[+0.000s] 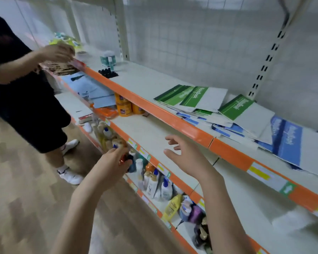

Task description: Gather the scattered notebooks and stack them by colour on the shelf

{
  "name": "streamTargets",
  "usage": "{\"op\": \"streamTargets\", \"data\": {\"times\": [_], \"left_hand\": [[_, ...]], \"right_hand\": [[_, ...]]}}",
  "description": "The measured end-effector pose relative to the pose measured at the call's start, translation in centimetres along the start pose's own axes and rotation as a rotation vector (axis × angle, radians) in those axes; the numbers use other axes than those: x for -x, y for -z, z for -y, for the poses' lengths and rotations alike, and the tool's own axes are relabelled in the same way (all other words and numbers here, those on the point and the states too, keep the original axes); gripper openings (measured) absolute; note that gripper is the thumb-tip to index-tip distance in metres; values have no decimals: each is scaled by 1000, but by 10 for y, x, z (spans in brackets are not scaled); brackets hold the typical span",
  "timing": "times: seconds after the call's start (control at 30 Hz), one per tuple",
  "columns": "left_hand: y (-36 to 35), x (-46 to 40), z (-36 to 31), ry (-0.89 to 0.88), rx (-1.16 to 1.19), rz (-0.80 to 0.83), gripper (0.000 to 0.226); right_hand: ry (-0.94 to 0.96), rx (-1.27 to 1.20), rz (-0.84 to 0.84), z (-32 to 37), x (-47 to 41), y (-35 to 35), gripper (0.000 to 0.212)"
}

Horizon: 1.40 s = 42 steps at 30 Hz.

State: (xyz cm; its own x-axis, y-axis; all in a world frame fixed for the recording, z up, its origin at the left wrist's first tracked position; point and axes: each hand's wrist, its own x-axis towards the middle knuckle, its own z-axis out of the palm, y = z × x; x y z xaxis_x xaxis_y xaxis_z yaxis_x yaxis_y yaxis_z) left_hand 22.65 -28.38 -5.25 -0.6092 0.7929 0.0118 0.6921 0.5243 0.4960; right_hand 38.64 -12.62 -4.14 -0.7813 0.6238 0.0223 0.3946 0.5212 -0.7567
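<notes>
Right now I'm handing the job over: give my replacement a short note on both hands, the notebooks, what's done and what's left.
Left hand: held low at the lower shelf edge, fingers curled; blur hides whether it holds anything.
Right hand: open, empty, raised below the top shelf.
Green notebooks and blue notebooks lie mixed and overlapping on the top shelf.
Done: nothing sorted.
Left: separate green from blue and stack each colour.
Another person works at the far end.

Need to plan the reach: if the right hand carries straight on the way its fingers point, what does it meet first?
Probably the bare board of the middle shelf, under the orange shelf edge. The right hand points up-left, away from the notebooks; depth is unclear.
</notes>
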Motion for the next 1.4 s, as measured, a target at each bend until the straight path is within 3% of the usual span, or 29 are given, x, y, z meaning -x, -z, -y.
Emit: {"op": "streamTargets", "data": {"times": [0.37, 0.77, 0.97, 1.23, 1.3, 1.4], "left_hand": [[-19, -134, -77, -383, 65, 92, 38], [-27, -249, -129, -662, 130, 173, 32], [-36, -298, -136, -624, 58, 158, 40], [-57, -313, -144, -571, -250, 154, 96], [-63, -315, -147, -586, -205, 179, 98], [-66, -325, -155, -481, 53, 311, 99]], "right_hand": [[-214, 63, -355, -37, -12, 73, 33], [-365, 73, -696, -48, -67, 90, 27], [-368, 205, -857, -43, -117, 90, 28], [-506, 294, -896, -55, -140, 79, 30], [-525, 312, -894, -59, -140, 79, 30], [-549, 340, -893, -63, -143, 80, 33]]}}
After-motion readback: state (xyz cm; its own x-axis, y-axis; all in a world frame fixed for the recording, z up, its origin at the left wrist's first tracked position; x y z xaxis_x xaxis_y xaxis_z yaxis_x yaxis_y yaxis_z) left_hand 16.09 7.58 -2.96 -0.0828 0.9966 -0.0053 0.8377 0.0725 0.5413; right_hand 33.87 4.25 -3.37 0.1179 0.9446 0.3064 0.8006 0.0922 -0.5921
